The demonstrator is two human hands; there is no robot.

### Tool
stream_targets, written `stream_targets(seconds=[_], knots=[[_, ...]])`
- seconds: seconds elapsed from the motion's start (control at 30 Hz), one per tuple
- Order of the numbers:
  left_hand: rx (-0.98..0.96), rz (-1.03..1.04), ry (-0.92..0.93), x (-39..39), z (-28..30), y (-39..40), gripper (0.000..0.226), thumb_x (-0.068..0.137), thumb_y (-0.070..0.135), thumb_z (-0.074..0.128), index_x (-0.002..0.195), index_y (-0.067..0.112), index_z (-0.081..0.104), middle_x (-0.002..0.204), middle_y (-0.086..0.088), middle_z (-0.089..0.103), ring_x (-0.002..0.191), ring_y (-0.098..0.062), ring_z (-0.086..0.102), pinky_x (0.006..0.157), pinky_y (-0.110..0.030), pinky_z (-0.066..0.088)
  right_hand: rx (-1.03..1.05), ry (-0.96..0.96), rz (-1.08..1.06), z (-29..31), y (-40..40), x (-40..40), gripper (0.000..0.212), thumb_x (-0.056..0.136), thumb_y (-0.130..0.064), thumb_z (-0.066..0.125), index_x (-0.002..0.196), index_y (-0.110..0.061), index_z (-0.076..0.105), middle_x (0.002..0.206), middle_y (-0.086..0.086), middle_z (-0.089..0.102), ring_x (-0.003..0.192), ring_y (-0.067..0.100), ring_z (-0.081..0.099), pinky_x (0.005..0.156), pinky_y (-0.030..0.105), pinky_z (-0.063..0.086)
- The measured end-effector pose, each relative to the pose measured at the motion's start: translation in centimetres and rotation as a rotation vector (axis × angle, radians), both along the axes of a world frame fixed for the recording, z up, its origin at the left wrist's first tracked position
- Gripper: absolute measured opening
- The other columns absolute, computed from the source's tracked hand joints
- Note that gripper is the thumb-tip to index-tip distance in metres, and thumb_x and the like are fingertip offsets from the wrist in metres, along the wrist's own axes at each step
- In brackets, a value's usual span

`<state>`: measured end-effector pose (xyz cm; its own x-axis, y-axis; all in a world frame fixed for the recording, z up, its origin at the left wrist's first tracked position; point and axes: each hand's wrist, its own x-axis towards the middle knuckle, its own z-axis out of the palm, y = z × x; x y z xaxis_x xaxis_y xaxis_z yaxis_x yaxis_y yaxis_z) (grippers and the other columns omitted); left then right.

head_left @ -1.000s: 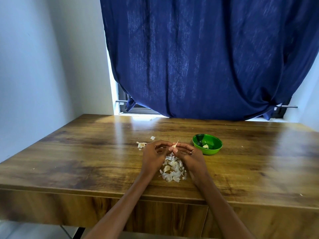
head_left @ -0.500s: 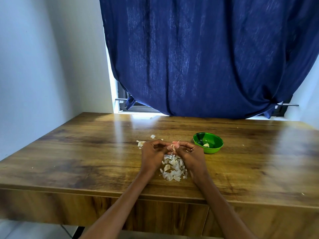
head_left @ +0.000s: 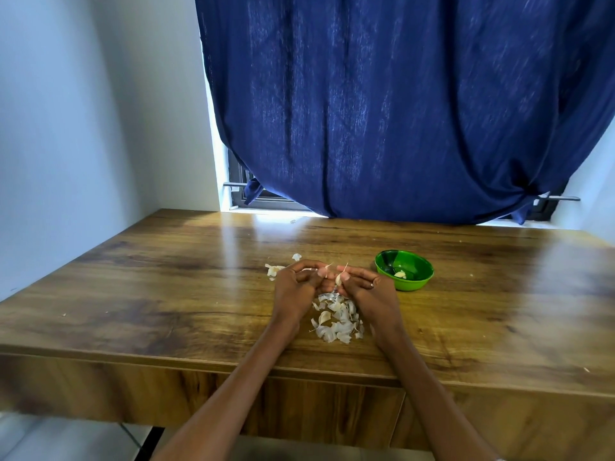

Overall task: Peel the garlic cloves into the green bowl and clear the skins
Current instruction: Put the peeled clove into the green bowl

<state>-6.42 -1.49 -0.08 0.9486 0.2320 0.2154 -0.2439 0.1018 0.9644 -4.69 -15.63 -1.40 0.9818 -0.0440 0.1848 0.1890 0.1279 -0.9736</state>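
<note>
Peeling is midway: left hand (head_left: 298, 284) and right hand (head_left: 366, 287) pinch a garlic clove (head_left: 338, 278) beside the green bowl (head_left: 404, 274); skins (head_left: 336, 319) lie uncleared nearby.

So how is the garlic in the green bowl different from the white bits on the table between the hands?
The garlic clove in the green bowl is one plump, peeled piece; the pile of skins is many thin, flaky scraps. The clove sits inside the bowl, the skins lie loose on the wooden table. Both are pale and whitish.

Bare forearms, no sleeves; ring (head_left: 371, 285) on right hand (head_left: 369, 291)
</note>
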Motion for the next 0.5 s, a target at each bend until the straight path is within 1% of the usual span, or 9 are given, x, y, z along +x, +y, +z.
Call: stream_targets(seconds=[0.07,0.13,0.2,0.23,0.3,0.33,0.4,0.43,0.5], knots=[[0.033,0.031,-0.014,0.0,-0.1,0.1,0.013,0.091,0.001,0.069,0.099,0.010,0.074,0.083,-0.009,0.077,0.068,-0.014,0.073,0.063,-0.022,0.058,-0.160,-0.047,-0.057,-0.1,0.0,0.1,0.021,0.092,-0.008,0.074,0.112,-0.009,0.075,0.094,0.008,0.079,0.085,0.018,0.077,0.077,0.030,0.062],[0.082,0.058,-0.027,0.1,-0.3,0.2,0.015,0.091,0.000,0.069,0.099,0.011,0.076,0.086,-0.006,0.078,0.071,-0.013,0.073,0.064,-0.022,0.058,-0.357,-0.141,-0.108,-0.2,0.1,-0.2,0.022,0.091,-0.013,0.075,0.114,-0.013,0.076,0.099,0.001,0.079,0.081,0.005,0.073,0.070,0.015,0.057],[0.139,0.087,-0.048,0.2,-0.4,0.2,0.017,0.090,0.000,0.069,0.100,0.011,0.077,0.086,-0.002,0.078,0.073,-0.012,0.073,0.065,-0.020,0.057,-0.467,-0.239,-0.198,-0.1,0.3,-0.6,0.021,0.092,-0.014,0.074,0.113,-0.017,0.076,0.104,-0.008,0.076,0.087,-0.005,0.067,0.075,0.008,0.052],[0.168,0.098,-0.070,0.2,-0.4,0.2,0.017,0.090,0.000,0.070,0.102,0.010,0.077,0.084,-0.001,0.077,0.072,-0.012,0.073,0.064,-0.019,0.057,-0.481,-0.284,-0.244,0.0,0.3,-0.8,0.019,0.093,-0.014,0.073,0.111,-0.019,0.077,0.105,-0.011,0.075,0.091,-0.005,0.066,0.080,0.009,0.051],[0.206,0.102,-0.115,0.2,-0.5,0.2,0.017,0.089,0.003,0.073,0.105,0.008,0.076,0.081,-0.003,0.077,0.069,-0.016,0.074,0.064,-0.025,0.059,-0.434,-0.340,-0.255,0.2,0.3,-0.9,0.016,0.092,-0.015,0.074,0.107,-0.020,0.078,0.101,-0.012,0.076,0.095,-0.002,0.068,0.086,0.020,0.055],[0.220,0.101,-0.132,0.2,-0.5,0.2,0.017,0.088,0.005,0.074,0.105,0.007,0.075,0.082,-0.004,0.077,0.069,-0.017,0.074,0.064,-0.027,0.061,-0.395,-0.343,-0.220,0.3,0.4,-1.0,0.015,0.091,-0.016,0.075,0.105,-0.019,0.079,0.098,-0.011,0.077,0.093,0.000,0.070,0.086,0.023,0.057],[0.256,0.105,-0.163,0.3,-0.6,0.1,0.017,0.087,0.006,0.077,0.103,0.006,0.074,0.085,-0.006,0.077,0.070,-0.016,0.075,0.064,-0.027,0.061,-0.351,-0.329,-0.142,0.6,0.5,-1.2,0.014,0.087,-0.020,0.080,0.100,-0.017,0.079,0.092,-0.010,0.078,0.088,0.001,0.072,0.083,0.023,0.059],[0.274,0.107,-0.179,0.3,-0.6,0.1,0.016,0.086,0.006,0.077,0.101,0.005,0.074,0.085,-0.006,0.076,0.071,-0.015,0.074,0.063,-0.025,0.060,-0.344,-0.323,-0.129,0.6,0.5,-1.2,0.014,0.085,-0.022,0.082,0.098,-0.016,0.079,0.090,-0.009,0.078,0.086,0.002,0.073,0.081,0.025,0.060],[0.301,0.106,-0.212,0.1,-0.6,0.0,0.013,0.085,0.006,0.078,0.097,0.003,0.074,0.085,-0.005,0.076,0.071,-0.014,0.074,0.062,-0.023,0.059,-0.329,-0.299,-0.136,0.5,0.4,-1.0,0.013,0.082,-0.024,0.084,0.093,-0.018,0.080,0.087,-0.009,0.078,0.083,0.005,0.074,0.079,0.032,0.061]])
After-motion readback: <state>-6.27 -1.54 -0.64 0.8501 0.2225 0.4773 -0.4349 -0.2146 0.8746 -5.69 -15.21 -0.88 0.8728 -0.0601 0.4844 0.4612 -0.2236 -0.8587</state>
